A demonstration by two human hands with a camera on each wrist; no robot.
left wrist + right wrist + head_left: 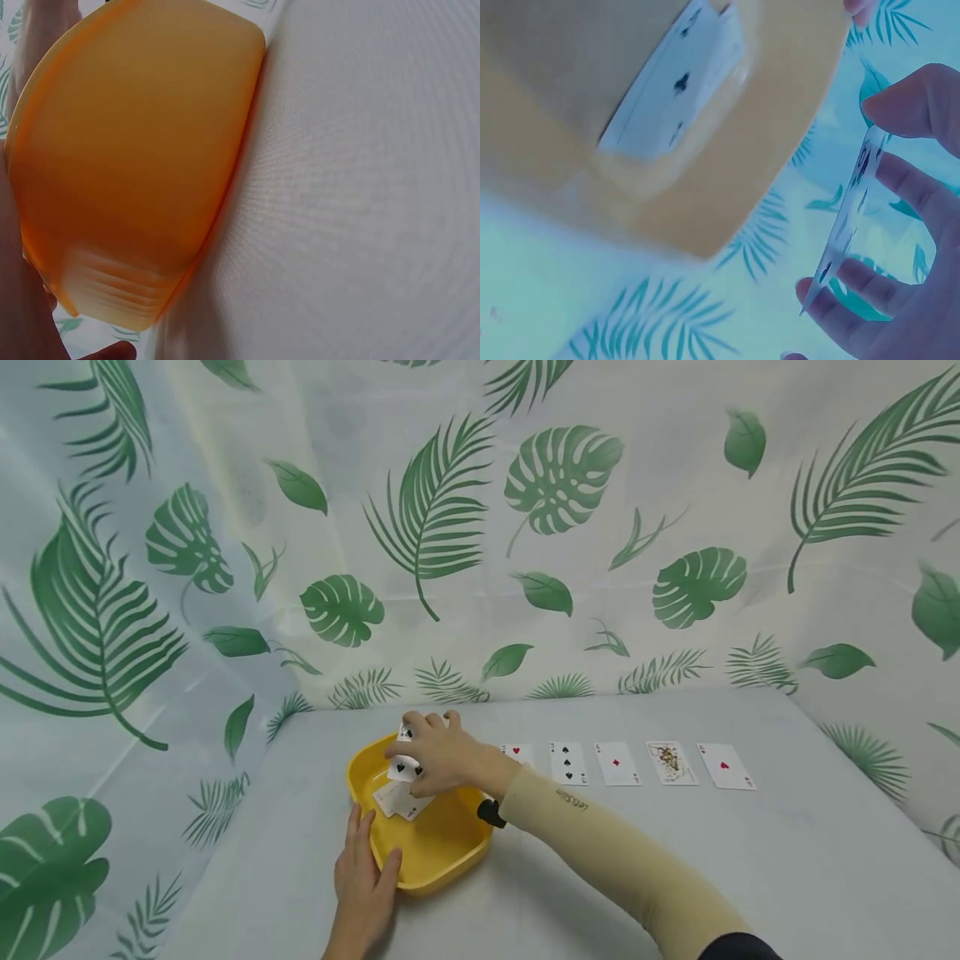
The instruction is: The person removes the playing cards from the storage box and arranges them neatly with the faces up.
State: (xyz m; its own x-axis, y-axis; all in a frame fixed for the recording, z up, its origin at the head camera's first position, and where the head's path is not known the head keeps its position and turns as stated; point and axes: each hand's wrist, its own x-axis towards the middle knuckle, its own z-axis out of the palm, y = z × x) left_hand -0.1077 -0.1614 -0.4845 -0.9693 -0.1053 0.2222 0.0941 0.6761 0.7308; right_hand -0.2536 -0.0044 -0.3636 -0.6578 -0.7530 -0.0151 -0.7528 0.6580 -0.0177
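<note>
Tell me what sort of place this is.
Probably a staged tabletop set, not a home: a leaf-print backdrop curtains off a plain grey table with a row of cards and a yellow tray.

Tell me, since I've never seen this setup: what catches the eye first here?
The yellow tray at the table's near left stands out, the left hand resting on its rim. Above it the right hand pinches a playing card over the loose cards inside. A row of five cards lies face up to the right.
</note>
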